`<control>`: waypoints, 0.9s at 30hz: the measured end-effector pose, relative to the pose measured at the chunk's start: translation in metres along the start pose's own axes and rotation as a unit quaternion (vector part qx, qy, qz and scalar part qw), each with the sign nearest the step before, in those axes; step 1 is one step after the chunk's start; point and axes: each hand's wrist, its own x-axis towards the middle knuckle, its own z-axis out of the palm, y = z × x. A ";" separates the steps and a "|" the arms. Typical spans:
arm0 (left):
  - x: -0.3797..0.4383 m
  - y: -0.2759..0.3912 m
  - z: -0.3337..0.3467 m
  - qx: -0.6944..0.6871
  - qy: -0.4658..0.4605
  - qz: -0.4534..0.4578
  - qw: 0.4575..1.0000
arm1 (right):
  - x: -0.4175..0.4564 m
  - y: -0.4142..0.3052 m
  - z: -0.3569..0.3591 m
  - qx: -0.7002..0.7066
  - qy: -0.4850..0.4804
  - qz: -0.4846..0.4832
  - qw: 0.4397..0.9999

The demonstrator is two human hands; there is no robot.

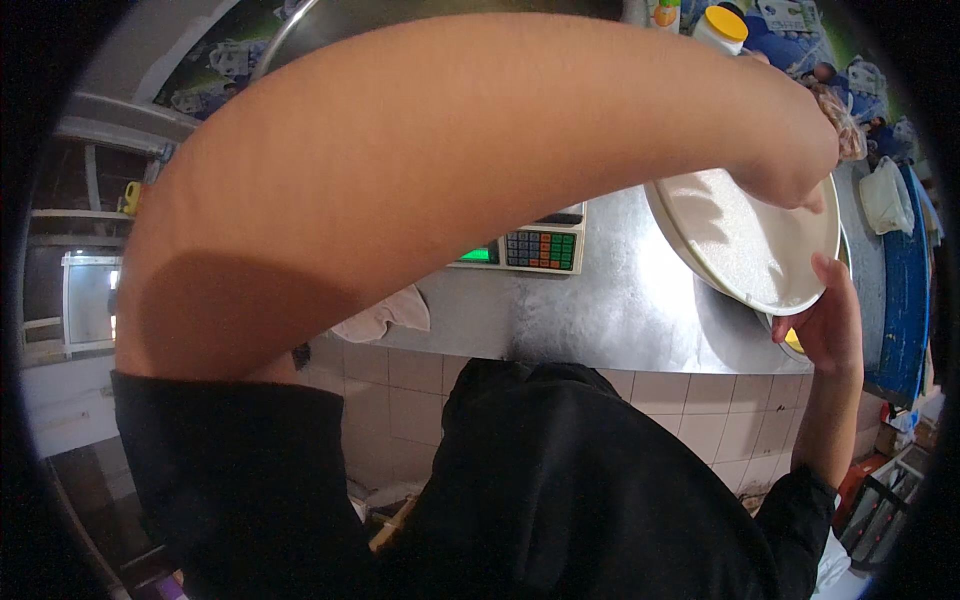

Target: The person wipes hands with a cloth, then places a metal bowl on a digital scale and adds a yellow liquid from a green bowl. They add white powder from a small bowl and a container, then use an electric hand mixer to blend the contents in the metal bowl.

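A tilted white plastic tub [821, 225] is between my two hands at the right of the steel counter. White granular matter [727, 225] lies inside it. My left arm crosses the whole view, and my left hand [787, 150] is at the tub's far rim, a fingertip showing inside; most of its fingers are hidden. My right hand [825, 315] grips the near rim, thumb on top and fingers beneath. Partly hidden under the tub is a metal bowl [766, 321] with something yellow in it.
A digital scale [579, 251] with a lit green display stands on the steel counter [480, 307], partly behind my arm. Nearby lies a pale cloth [394, 311]. Beyond my left hand are a yellow-lidded jar [724, 26] and a tied plastic bag [844, 124]. A blue panel [904, 300] edges the right.
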 end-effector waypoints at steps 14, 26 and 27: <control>0.005 0.007 0.012 -0.141 -0.027 0.053 0.988 | -0.001 -0.001 -0.005 0.004 0.003 0.007 1.000; 0.002 -0.032 -0.035 -0.258 0.057 0.054 0.963 | 0.018 0.008 -0.024 0.054 -0.021 -0.044 0.997; -0.010 -0.041 -0.046 -0.267 0.060 0.024 0.961 | 0.019 0.010 -0.021 0.042 -0.026 -0.058 0.997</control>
